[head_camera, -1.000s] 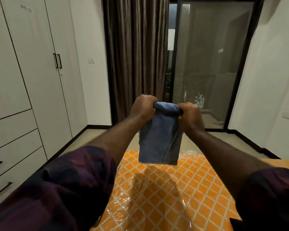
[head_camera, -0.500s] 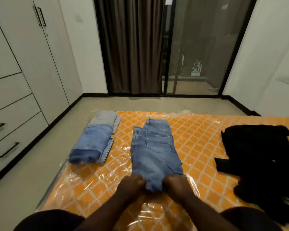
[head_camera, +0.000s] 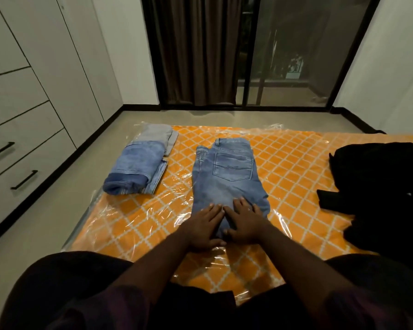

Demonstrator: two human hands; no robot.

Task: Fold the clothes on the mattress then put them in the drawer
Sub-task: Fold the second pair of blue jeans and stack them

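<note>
my left hand and right hand lie flat, fingers spread, pressing the near end of the jeans on the orange mattress. folded clothes sit left, black clothes right, drawers far left.

- Mattress: orange, white diamond lattice, under clear glossy plastic.
- Centre jeans: light blue, faded paler mid-panel.
- Folded stack: grey piece at the far end, blue denim on top.
- Clothes pile: black.
- Drawers: white, black handles.
- Curtain: brown.
- Sleeves: dark purple.
</note>
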